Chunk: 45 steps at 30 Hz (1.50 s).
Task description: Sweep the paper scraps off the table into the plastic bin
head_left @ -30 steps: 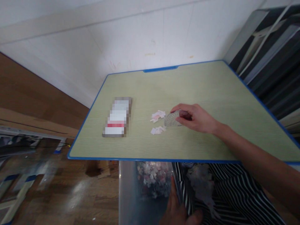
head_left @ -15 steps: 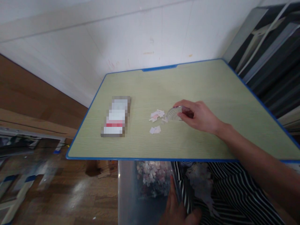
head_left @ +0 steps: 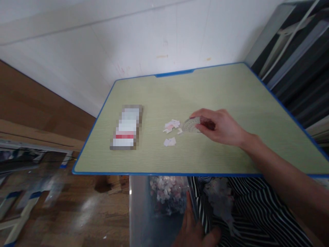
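My right hand [head_left: 219, 125] pinches a clear half-round protractor [head_left: 191, 124] between thumb and fingers, its curved edge facing left. Just left of that edge lies a small pile of torn white and pinkish paper scraps [head_left: 172, 125], with one scrap [head_left: 179, 130] close by the protractor. Nearer the front rests a second little group of paper scraps [head_left: 170, 141]. Below the table, my left hand [head_left: 194, 228] is on the side of a clear plastic bin [head_left: 138, 212], one finger along the inside and the thumb outside the rim; its other fingers are partly hidden.
A flat oblong item [head_left: 126, 127], blurred out by pixels, lies on the left of the blue-edged table [head_left: 226, 92]. Inside the bin is a bag of paper scraps [head_left: 167, 188]. Striped cloth [head_left: 254, 206] covers the lap. A white wall [head_left: 144, 44] stands behind the table.
My right hand and the protractor have shifted barely, with the protractor now slightly apart from the near scrap. The left hand stays at the bin's rim.
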Motion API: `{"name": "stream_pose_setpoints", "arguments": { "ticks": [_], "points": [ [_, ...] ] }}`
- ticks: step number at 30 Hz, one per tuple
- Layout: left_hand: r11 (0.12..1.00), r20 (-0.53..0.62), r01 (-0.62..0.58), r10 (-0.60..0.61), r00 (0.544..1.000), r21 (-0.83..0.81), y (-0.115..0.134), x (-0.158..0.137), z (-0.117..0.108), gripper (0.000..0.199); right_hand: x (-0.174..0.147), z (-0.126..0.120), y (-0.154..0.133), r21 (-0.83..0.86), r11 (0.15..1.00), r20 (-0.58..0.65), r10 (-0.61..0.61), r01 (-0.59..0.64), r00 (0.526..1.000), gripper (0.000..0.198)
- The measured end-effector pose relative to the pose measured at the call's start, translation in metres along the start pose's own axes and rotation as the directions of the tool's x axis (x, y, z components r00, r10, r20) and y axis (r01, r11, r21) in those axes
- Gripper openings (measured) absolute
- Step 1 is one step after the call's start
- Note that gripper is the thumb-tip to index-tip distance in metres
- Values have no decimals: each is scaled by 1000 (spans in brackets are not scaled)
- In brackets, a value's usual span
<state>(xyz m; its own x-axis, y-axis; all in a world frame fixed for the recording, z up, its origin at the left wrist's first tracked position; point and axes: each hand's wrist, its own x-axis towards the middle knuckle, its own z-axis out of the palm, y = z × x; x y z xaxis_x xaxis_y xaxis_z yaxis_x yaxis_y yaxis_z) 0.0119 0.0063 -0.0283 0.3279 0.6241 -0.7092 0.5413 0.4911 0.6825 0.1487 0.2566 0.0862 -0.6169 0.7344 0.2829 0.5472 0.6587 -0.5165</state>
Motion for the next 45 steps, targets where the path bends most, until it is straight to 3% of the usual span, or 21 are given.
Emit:
{"name": "stream_pose_setpoints", "arguments": {
  "ticks": [2,7,11,19,24,31,34,38,42,45],
  "points": [
    [1000,-3,-11,11,1000,5,2,0,-1,99,1,1,-1,-13,1000,37,-2,2,999,27],
    [999,23,-39,38,999,7,4,1,-2,95,1,3,0,-10,1000,-91,27,-28,996,29],
    [1000,-8,-15,15,1000,-4,2,0,-1,96,0,4,0,-81,997,-16,16,-18,1000,28],
    [999,-4,-54,54,999,-6,3,-2,-2,97,-1,8,2,-200,980,-21,-22,17,1000,33],
    [999,-6,-40,40,999,-20,8,-3,-4,93,-2,8,0,-111,993,-53,-35,29,998,32],
    [998,57,67,-67,996,-3,38,-7,-14,90,-1,12,-2,-66,993,45,-96,99,994,33],
    [999,70,39,-38,997,-11,44,-10,-17,83,-1,12,-2,-29,989,73,-140,142,987,33],
    [996,65,87,-89,994,32,53,-13,-20,93,1,14,-1,-66,996,-16,-66,65,998,34],
    [995,64,99,-101,993,30,57,-12,-21,92,2,15,-2,-30,997,43,-66,68,997,35],
    [994,72,107,-108,992,10,58,-11,-20,86,2,11,-3,4,998,9,-64,64,998,34]
  ]
}}
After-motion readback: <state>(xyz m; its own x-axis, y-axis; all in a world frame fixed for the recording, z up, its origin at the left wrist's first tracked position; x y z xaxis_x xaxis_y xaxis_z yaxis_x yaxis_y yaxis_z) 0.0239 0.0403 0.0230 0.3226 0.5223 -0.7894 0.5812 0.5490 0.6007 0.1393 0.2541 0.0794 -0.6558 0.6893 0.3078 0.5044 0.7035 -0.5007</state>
